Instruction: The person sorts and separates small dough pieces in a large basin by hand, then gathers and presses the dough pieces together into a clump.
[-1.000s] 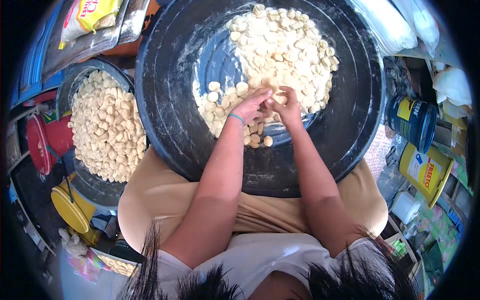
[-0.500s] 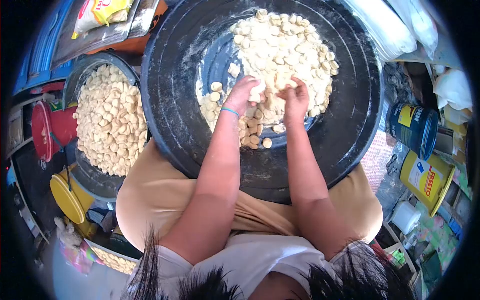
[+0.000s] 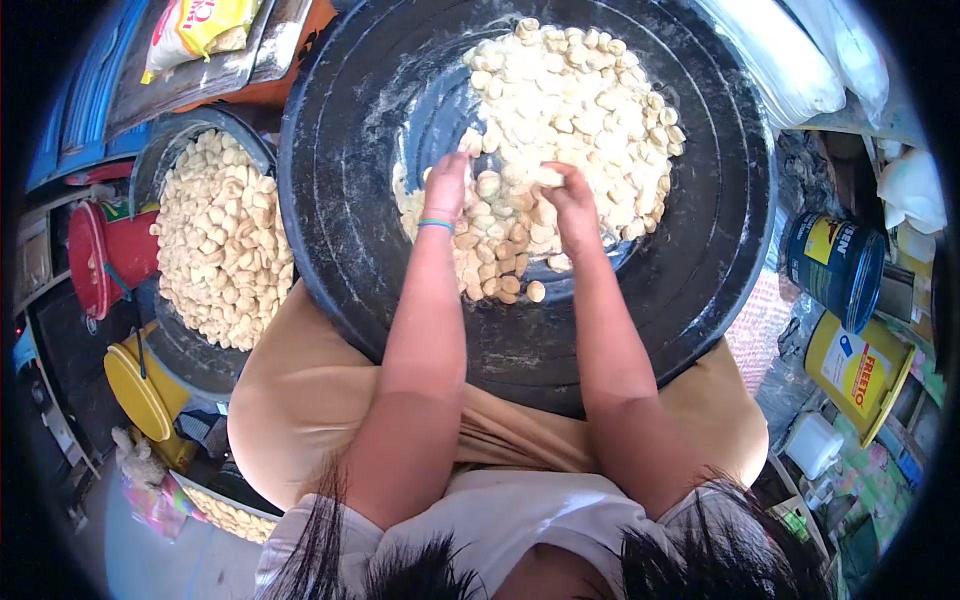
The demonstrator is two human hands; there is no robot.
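Note:
A large dark round basin (image 3: 330, 210) rests across my lap, with a heap of pale, floury dough pieces (image 3: 590, 110) at its upper right. My left hand (image 3: 447, 188), with a teal band at its wrist, is over the left edge of the heap; a dough piece shows by its fingertips, which are partly hidden. To the right, my right hand (image 3: 572, 198) has its thumb and fingers closed on a pale dough piece (image 3: 548, 177) above the heap. Browner pieces (image 3: 508, 250) lie between and below the hands.
A second tub (image 3: 185, 375) full of dough pieces stands at the left, beside red (image 3: 90, 258) and yellow (image 3: 135, 390) buckets. Dark blue (image 3: 835, 260) and yellow (image 3: 858, 370) containers stand at the right. A yellow-and-white packet (image 3: 205, 30) lies upper left.
My left hand has moved left, away from my right hand, and the pale piece it held has left its palm. My right hand has shifted slightly left and lower.

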